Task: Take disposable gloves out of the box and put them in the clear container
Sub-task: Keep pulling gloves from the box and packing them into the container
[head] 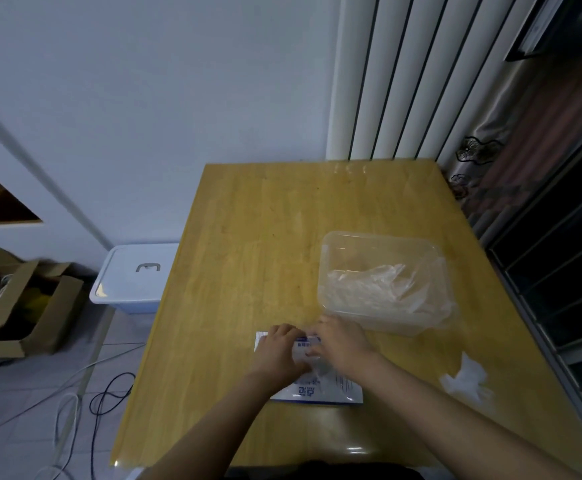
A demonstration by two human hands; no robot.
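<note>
Several gloves already lie in the clear container, right of centre; more likely remain. My left hand grips the box, lower centre, while my right hand seems to pinch one glove from it, though blur obscures this.

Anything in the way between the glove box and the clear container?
Nothing visible. Only bare table lies between the box and the open container. A loose glove lies off to the right, clear of that path.

Dim, bluish indoor light; soft overall focus, wide-angle bending at edges, faint glare on the table.
</note>
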